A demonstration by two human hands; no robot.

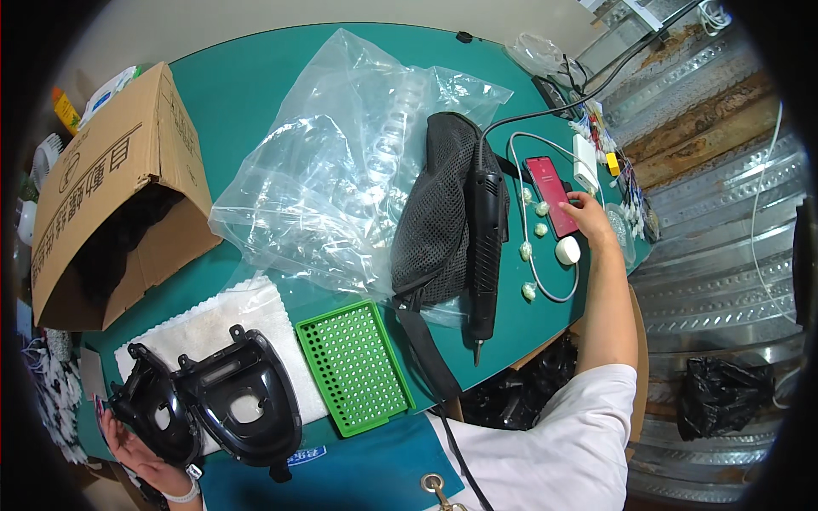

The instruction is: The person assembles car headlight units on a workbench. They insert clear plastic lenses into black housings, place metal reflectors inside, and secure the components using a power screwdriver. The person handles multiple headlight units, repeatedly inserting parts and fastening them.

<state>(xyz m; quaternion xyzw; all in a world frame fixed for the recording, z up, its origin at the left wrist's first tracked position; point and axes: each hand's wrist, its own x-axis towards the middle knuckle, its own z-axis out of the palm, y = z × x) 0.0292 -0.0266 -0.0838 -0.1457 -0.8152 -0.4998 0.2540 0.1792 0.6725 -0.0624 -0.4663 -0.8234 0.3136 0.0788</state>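
Cardboard box (pixel 111 162), open end toward the wearer, dark contents unclear; at the left of the green bench (pixel 247 68).

Left hand (pixel 141 456), pale band (pixel 181 494) at the wrist: fingers extended at the outer edge of the left black shell; whether they grip it cannot be told.

Left black shell (pixel 158 383) and right black shell (pixel 243 370), side by side over a white cloth (pixel 256 307) at the near edge. Glossy, moulded, each with a central opening. Probably light and stiff, slick on the curved faces, prone to scratching; best held by the outer rim, sparing the thin tabs.

Green tray (pixel 394 353), rows of pale spots too small to identify; just right of the cloth.

Clear plastic bag (pixel 332 153), crumpled, behind the tray.

Black mesh pouch (pixel 434 204), with a corded black driver (pixel 486 255) alongside, tip toward the wearer.

Phone (pixel 544 183), red screen lit, flat at the bench's right. Likely slim, rigid, smooth, fragile in the glass; best taken by its long edges.

Right hand (pixel 590 220): fingers loosely bent, resting on the phone, not closed around it.

White round item (pixel 567 250), just below the phone.
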